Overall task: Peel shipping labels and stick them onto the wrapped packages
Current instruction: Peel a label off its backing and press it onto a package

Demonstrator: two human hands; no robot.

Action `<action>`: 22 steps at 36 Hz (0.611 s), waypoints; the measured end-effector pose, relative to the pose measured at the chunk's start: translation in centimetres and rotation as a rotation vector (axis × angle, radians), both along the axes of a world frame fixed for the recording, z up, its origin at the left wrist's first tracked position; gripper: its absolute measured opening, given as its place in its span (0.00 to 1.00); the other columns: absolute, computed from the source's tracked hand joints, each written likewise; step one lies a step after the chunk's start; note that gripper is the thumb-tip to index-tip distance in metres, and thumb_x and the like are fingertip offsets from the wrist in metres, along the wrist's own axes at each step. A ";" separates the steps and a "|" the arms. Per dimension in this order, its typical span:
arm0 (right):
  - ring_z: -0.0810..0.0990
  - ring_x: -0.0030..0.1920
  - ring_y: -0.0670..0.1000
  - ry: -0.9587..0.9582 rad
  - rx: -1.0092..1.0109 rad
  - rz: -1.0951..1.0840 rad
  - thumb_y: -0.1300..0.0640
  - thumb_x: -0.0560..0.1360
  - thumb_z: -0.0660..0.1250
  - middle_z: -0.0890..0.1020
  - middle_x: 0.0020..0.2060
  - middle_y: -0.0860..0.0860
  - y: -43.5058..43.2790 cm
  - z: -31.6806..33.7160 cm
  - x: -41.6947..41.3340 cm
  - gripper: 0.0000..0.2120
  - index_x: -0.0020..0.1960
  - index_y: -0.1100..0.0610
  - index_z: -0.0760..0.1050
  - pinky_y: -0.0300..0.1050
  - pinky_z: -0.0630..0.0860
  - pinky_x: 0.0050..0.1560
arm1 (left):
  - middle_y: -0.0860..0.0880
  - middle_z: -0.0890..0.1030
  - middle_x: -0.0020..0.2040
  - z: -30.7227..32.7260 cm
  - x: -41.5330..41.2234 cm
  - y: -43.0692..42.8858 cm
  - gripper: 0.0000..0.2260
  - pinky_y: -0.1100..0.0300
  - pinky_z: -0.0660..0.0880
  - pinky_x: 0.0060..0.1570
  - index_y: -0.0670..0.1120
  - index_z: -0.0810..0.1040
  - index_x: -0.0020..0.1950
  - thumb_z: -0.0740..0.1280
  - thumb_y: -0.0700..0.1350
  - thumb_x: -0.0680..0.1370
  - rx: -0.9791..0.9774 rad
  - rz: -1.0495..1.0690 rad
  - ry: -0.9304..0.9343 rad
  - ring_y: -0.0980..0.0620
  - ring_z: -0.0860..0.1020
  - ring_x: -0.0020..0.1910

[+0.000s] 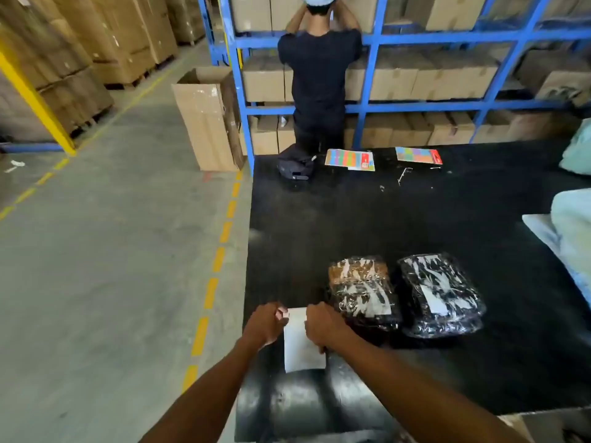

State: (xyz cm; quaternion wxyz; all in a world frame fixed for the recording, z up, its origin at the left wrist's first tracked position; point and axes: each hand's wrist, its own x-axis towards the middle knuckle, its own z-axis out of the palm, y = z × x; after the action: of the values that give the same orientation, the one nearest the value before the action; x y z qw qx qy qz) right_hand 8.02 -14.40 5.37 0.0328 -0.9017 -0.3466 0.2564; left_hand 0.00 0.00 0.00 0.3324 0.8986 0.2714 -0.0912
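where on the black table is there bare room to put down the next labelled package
The widest bare patch of the black table lies between the two wrapped packages and the colourful cards. Crowded: the near edge, where both hands hold the label sheet.

A person in black (319, 75) faces the blue rack (371, 75). An open carton (208, 123) stands just left of the rack. Two colourful cards (350, 159) lie before it.

Even, diffuse indoor light with soft shadows — white glare streaks the plastic wrap of the packages (403, 292). Wide-angle bending bows the edges; the shelving (415, 36) and cartons look soft, slightly smeared.
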 end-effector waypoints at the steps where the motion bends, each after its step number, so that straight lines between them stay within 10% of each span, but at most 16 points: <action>1: 0.80 0.64 0.61 0.031 -0.040 -0.030 0.59 0.81 0.63 0.79 0.65 0.62 0.4 -0.6 -0.3 0.17 0.68 0.65 0.72 0.52 0.77 0.61 | 0.46 0.84 0.59 -0.5 0.3 0.1 0.13 0.58 0.76 0.56 0.46 0.81 0.61 0.69 0.49 0.79 -0.010 0.011 0.004 0.47 0.82 0.56; 8: 0.71 0.73 0.62 0.169 -0.070 -0.362 0.59 0.80 0.64 0.65 0.76 0.65 1.9 -3.6 -1.5 0.43 0.78 0.71 0.35 0.52 0.74 0.68 | 0.43 0.77 0.69 -1.0 1.2 -1.3 0.23 0.51 0.72 0.67 0.43 0.73 0.71 0.69 0.52 0.79 -0.122 0.139 0.110 0.42 0.77 0.67; 17: 0.69 0.75 0.62 0.180 -0.005 -0.414 0.61 0.80 0.65 0.58 0.78 0.65 2.5 -3.6 -0.4 0.40 0.79 0.72 0.43 0.50 0.70 0.71 | 0.43 0.75 0.71 -3.2 1.8 -1.9 0.24 0.51 0.72 0.70 0.43 0.72 0.72 0.68 0.54 0.80 -0.269 0.368 0.105 0.42 0.76 0.68; 22: 0.76 0.67 0.62 0.170 0.179 -0.473 0.59 0.82 0.62 0.71 0.69 0.62 2.8 -3.0 -0.1 0.23 0.73 0.65 0.61 0.52 0.75 0.65 | 0.42 0.81 0.63 -1.4 1.8 -0.5 0.28 0.47 0.78 0.64 0.43 0.78 0.65 0.74 0.60 0.73 -0.543 0.579 -0.057 0.42 0.81 0.59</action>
State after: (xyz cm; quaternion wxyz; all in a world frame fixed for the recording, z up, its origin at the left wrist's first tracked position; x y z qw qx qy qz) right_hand 7.94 -11.56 2.34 0.2007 -0.9263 -0.1434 0.2848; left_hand 1.78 -0.48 -1.44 0.5771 0.6666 0.4703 -0.0371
